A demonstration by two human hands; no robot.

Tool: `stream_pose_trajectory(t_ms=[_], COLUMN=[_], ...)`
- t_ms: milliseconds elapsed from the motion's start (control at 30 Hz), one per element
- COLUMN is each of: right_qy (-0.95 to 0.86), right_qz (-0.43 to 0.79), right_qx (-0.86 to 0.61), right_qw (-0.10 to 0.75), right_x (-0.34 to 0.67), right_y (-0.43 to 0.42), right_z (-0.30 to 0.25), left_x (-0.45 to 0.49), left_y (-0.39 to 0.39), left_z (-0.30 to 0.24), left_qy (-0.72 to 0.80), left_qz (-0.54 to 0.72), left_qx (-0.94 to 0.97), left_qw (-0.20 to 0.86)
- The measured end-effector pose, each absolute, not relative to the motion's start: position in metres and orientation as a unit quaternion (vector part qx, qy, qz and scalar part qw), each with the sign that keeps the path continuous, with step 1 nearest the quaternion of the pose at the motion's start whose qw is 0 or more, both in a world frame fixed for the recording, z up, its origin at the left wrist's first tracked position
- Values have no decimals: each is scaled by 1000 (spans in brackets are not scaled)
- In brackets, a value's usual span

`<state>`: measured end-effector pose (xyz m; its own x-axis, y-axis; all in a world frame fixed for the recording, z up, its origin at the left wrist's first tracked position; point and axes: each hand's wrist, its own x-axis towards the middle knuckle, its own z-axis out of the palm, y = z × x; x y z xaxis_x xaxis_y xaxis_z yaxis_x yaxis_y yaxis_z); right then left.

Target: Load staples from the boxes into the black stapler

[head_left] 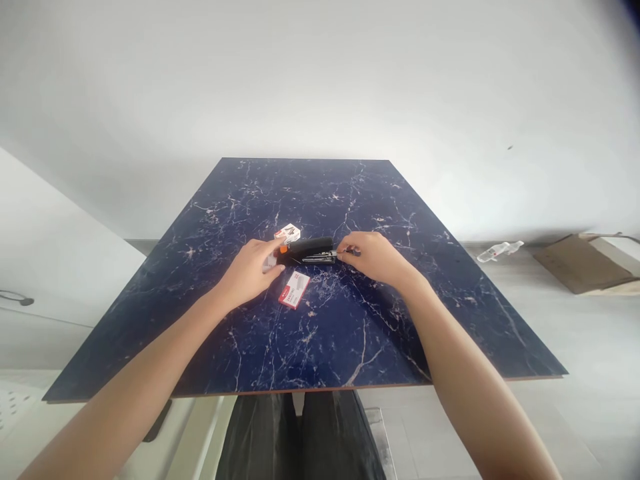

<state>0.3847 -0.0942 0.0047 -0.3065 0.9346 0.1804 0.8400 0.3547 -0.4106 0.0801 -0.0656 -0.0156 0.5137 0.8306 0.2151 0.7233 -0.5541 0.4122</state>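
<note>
A black stapler [311, 249] with an orange mark near its left end lies sideways on the dark blue marbled table. My left hand [253, 267] grips that left end between thumb and fingers. At the opposite end, my right hand [369, 255] pinches a small metal part [334, 253] that sticks out of the stapler; its exact shape is too small to make out. Just in front of the stapler lies a flat red and white box [295, 290]. Behind it, close to my left fingertips, stands a white box [287, 233] with a picture on it.
The blue tabletop [310, 193] reaches back to a white wall [310, 80]. On the floor to the right are a clear plastic bottle [500, 251] and an open cardboard box [580, 267]. My legs [300, 433] are under the table's front edge.
</note>
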Motion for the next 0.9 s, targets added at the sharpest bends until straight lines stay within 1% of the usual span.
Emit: stream_pose_trajectory(t_ms=[167,400,667,900], right_qy=[-793,-820,-814,-779], right_qz=[110,100,93,131], right_qx=[-560,-526,-544,-574], right_qw=[212,202,182,217], right_x=[382,384,383,385], right_y=[-94,-93,-91,-96], right_z=[3,4,1,10], left_x=[80,78,80,78], left_y=[-65,-64,-66,-65], left_z=[-16,-18,-13,-16], left_qy=[454,448,451,448], left_qz=[197,200,182,185], left_qx=[857,859,862,862], left_qw=[141,144,142,147])
